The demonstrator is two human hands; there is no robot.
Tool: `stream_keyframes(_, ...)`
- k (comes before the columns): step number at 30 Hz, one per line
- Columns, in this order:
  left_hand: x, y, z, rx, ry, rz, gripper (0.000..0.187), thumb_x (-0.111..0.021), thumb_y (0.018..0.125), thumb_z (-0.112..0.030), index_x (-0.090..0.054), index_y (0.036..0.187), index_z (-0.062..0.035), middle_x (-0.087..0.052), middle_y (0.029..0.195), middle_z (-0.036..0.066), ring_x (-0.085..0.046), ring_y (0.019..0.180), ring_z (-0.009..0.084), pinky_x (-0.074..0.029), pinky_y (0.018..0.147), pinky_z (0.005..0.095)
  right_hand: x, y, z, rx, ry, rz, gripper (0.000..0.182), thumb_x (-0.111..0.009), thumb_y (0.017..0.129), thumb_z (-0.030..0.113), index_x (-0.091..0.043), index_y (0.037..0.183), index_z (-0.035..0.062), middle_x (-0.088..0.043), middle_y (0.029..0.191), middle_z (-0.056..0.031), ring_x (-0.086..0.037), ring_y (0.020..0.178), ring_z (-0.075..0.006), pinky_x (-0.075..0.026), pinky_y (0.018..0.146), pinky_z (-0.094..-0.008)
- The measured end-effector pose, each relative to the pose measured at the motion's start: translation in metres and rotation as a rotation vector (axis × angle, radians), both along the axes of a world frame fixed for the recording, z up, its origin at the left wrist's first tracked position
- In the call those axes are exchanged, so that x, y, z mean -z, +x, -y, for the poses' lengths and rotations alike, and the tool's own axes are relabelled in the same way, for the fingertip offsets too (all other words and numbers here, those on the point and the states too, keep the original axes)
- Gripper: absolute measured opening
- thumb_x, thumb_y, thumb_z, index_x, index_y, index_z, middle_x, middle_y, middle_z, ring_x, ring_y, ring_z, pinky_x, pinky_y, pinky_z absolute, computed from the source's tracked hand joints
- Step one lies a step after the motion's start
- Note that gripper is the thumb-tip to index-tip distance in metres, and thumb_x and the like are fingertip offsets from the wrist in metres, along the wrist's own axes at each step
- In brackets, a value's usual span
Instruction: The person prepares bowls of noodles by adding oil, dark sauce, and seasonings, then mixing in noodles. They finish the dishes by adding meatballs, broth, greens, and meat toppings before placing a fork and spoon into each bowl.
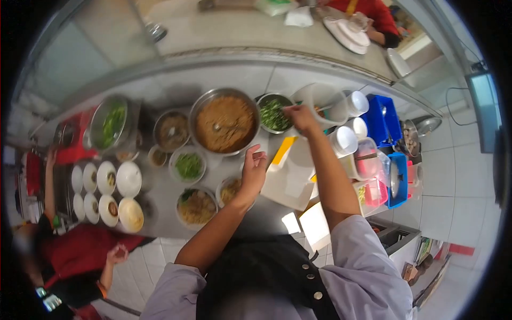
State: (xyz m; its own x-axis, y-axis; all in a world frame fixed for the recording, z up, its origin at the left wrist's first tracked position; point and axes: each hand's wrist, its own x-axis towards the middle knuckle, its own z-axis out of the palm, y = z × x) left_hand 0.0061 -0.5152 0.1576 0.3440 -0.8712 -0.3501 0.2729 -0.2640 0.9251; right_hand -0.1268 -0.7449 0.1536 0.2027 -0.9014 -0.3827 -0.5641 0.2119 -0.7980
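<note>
My right hand (302, 119) is at the right rim of a metal bowl of chopped green herbs (274, 113). Its fingers are drawn together, and whatever they may hold is too small to make out. My left hand (254, 175) hovers over the counter, palm turned inward and fingers loosely apart, holding nothing. Just below and left of it is a bowl of noodles (230, 191), partly hidden by the wrist. A larger bowl of noodles with greens (196, 206) stands farther left. Beyond my left hand sits a big metal bowl of brown ground food (225, 124).
Several white bowls (129, 180) stand in rows at left, near a co-worker in red (85, 250). Bowls of leafy greens (188, 166) and a white board (292, 184) lie nearby. White tubs (344, 140) and blue baskets (382, 120) crowd the right. Another person (373, 18) is behind the ledge.
</note>
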Motion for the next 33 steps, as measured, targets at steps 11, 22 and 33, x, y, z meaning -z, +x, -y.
stream_keyframes(11,0.003,0.202,-0.259,-0.332,0.023,0.085,0.023,-0.055,0.102,-0.013,-0.053,0.124,-0.0066,-0.063,0.102,0.004,-0.063,0.086,0.0128,-0.049,0.077,0.0274,-0.067,0.067,-0.274,-0.147,0.325,0.379,0.033,-0.051,0.106,0.02,-0.065,0.135,0.012,-0.05,0.078,0.0096,-0.037,0.056,-0.0001,-0.029,0.049,-0.0167)
stream_keyframes(22,0.03,0.229,-0.306,-0.368,0.227,0.099,0.023,-0.056,0.099,-0.013,-0.053,0.122,-0.0089,-0.06,0.104,0.003,-0.06,0.085,0.0126,-0.048,0.076,0.0269,-0.022,0.131,-0.377,-0.434,-0.545,-0.293,0.049,-0.056,0.093,0.001,-0.059,0.139,0.0183,-0.061,0.101,-0.0182,-0.063,0.09,-0.0415,-0.052,0.077,-0.0494)
stream_keyframes(33,-0.037,0.062,-0.074,0.422,-0.225,0.116,0.022,-0.049,0.103,-0.005,-0.057,0.123,0.0024,-0.065,0.118,0.013,-0.062,0.116,0.0194,-0.05,0.099,0.0324,-0.022,-0.005,-0.009,-0.585,-0.728,-0.697,0.035,-0.05,0.093,0.007,-0.069,0.123,0.0075,-0.07,0.109,-0.022,-0.068,0.101,-0.0373,-0.054,0.09,-0.0459)
